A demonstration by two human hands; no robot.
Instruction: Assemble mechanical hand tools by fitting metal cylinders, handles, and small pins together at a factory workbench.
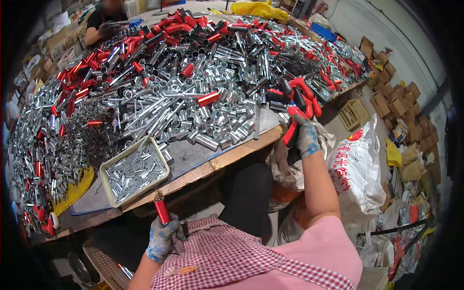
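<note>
My left hand [163, 238], in a grey and blue work glove, is closed around a red tube [163, 211] with a brass-coloured tip, held upright in front of my checked apron. At the table's right corner my gloved right hand [308, 137] is closed on a red and black curved handle [291, 132]. Several similar red and black handles [303, 92] lie in a heap just beyond it. Near my left hand, a cream tray [167, 173] of short silver pins [135, 170] sits at the table's front edge.
Piles of chrome tubes [208, 140], long rods [154, 113] and red parts cover the wooden-edged table [232, 155]. White sacks [360, 166] and a yellow crate [353, 115] stand at the right, with cardboard boxes [386, 104] behind. Another person [104, 24] works at the far left.
</note>
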